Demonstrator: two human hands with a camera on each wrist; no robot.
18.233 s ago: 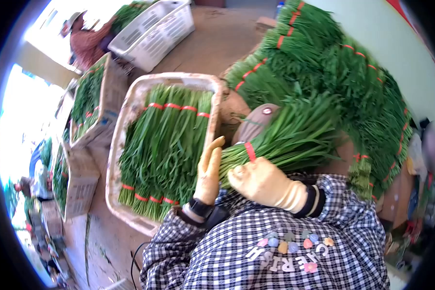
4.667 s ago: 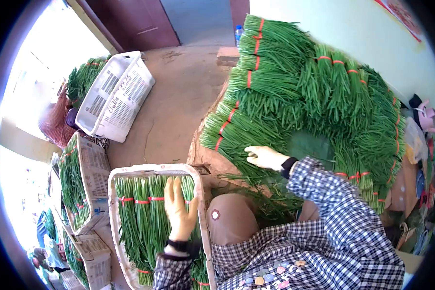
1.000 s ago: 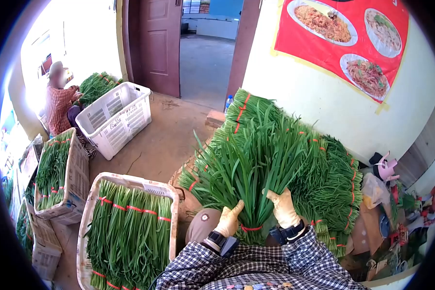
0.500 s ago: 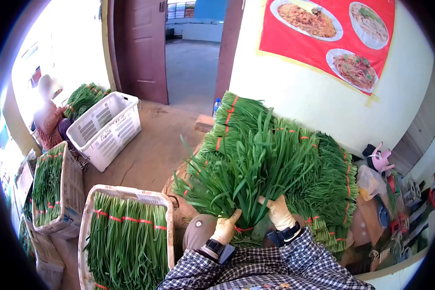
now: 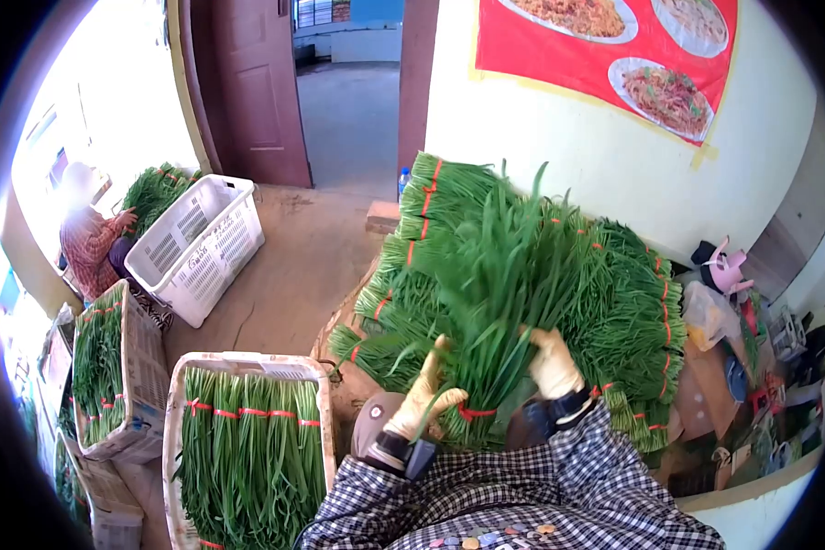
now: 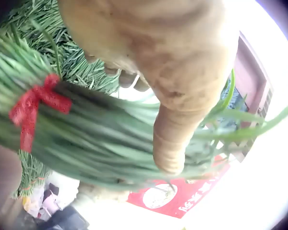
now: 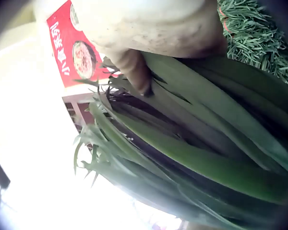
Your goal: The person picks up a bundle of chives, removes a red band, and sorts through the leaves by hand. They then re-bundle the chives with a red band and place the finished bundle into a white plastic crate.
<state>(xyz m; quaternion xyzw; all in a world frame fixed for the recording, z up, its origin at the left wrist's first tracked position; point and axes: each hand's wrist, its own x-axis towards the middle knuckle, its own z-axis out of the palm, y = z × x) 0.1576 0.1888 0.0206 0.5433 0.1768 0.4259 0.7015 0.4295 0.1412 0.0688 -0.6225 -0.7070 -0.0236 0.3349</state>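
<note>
A pale wall (image 5: 522,128) beside a brown door (image 5: 261,92) carries a red poster (image 5: 541,62) picturing plates of food; the wrist views show white characters on it, too blurred to read surely. On the brown floor (image 5: 289,247) stands a white crate (image 5: 215,257) with dark handwritten marks, too small to read, and a person (image 5: 87,243) in a red-checked top sits beside it, handling greens.

In front of the wearer, a chive bundle (image 5: 488,362) stands leaves up between the two hands, bound low with a red tie (image 5: 475,412). The left hand (image 5: 422,396) is just beside it, its thumb and fingers spread apart; in the left wrist view the thumb lies across the leaves. The right hand (image 5: 556,367) is at the other side, its thumb against the leaves; whether its other fingers are apart or clamped cannot be told.

Behind lies a pile of tied bundles (image 5: 614,302). To the left, a dirt-stained basket (image 5: 171,458) holds chives (image 5: 247,458) in rows with red ties.
</note>
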